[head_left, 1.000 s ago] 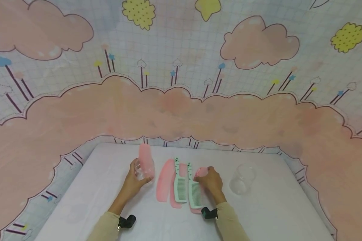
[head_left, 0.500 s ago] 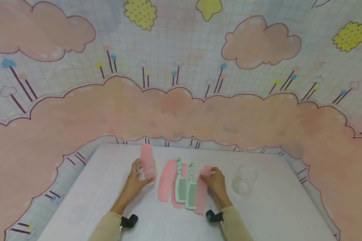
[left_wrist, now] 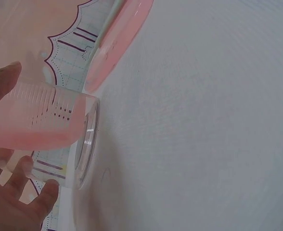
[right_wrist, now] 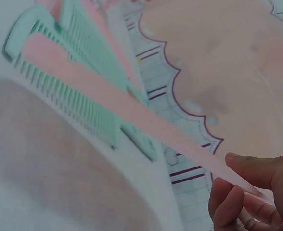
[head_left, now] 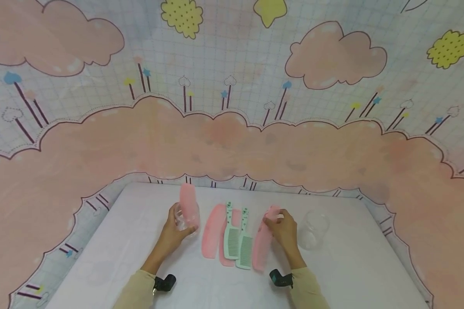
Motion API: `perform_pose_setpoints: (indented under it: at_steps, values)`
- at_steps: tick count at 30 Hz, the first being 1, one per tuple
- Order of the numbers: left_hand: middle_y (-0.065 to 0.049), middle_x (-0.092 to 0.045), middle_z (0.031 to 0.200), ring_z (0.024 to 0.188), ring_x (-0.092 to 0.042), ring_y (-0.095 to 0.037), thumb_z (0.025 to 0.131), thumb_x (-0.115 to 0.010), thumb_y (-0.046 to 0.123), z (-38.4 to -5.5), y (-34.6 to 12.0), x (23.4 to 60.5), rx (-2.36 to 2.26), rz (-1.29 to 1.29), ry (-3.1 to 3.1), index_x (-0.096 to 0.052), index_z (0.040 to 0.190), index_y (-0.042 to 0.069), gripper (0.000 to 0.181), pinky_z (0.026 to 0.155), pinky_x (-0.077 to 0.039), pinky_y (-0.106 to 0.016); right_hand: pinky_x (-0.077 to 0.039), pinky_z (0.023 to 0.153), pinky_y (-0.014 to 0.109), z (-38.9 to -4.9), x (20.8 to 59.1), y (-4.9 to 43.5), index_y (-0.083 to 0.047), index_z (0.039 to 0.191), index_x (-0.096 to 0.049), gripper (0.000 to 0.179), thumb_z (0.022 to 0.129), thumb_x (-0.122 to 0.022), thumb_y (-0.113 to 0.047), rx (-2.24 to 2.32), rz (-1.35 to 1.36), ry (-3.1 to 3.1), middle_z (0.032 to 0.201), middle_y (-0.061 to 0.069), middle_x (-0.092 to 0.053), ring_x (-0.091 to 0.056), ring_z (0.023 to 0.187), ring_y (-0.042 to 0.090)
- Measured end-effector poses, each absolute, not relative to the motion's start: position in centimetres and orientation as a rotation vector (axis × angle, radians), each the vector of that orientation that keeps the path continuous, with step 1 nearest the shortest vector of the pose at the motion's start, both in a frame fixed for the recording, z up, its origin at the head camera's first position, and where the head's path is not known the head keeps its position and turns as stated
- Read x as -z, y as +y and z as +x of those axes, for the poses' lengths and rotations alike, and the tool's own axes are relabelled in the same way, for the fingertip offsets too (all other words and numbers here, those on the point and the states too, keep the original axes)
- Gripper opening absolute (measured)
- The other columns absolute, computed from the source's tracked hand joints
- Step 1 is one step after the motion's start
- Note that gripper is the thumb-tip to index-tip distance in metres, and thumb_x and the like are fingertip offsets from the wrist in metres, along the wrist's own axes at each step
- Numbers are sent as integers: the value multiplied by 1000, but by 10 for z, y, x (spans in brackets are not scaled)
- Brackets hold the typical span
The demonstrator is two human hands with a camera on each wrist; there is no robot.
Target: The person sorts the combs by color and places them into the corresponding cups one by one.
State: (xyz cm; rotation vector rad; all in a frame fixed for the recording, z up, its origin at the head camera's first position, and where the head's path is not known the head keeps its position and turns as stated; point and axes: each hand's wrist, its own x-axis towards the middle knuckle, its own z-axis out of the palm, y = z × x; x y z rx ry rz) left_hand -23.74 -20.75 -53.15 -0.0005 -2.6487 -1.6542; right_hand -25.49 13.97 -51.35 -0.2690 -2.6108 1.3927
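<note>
My left hand (head_left: 175, 227) grips a clear plastic cup (left_wrist: 86, 139) at the left of the table. A pink comb (head_left: 187, 199) stands upright inside that cup, its upper end above the rim. On the right, my right hand (head_left: 285, 229) pinches another pink comb (right_wrist: 127, 108) by its upper end, seen edge-on in the right wrist view. Between the hands, two mint green combs (head_left: 231, 243) with patterned handles lie side by side. Under and beside them are two more pink combs (head_left: 212, 234).
A second clear cup (head_left: 312, 234) stands right of my right hand. The white table (head_left: 355, 262) runs back to a wall cloth (head_left: 232, 146) printed with clouds. Each wrist wears a small black camera (head_left: 280, 278).
My right hand has drawn the pink comb out from beneath the right green comb and moved it right, clear of the pile. That green comb shifted slightly left. The left hand holds still.
</note>
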Motion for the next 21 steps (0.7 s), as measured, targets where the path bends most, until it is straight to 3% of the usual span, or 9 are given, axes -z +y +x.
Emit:
perform_pose_setpoints:
  at_steps: [8, 21]
  values:
    - [-20, -25, 159, 144, -31, -41, 82, -80, 29, -238, -206, 531, 1658, -13, -2633, -10, 154, 12, 102, 118, -28, -58, -50, 49, 22, -251, 497, 145, -3, 120, -57, 46, 84, -78, -23, -1516, -249, -2520, 77, 13, -73, -61, 52, 11]
    - [-23, -27, 157, 145, -29, -43, 83, -79, 30, -234, -207, 529, 1636, 5, -2646, -9, 154, 11, 102, 118, -22, -63, -50, 51, 20, -245, 471, 136, -8, 118, -58, 33, 91, -71, -23, -1600, -141, -2434, 85, 15, -75, -63, 59, 9]
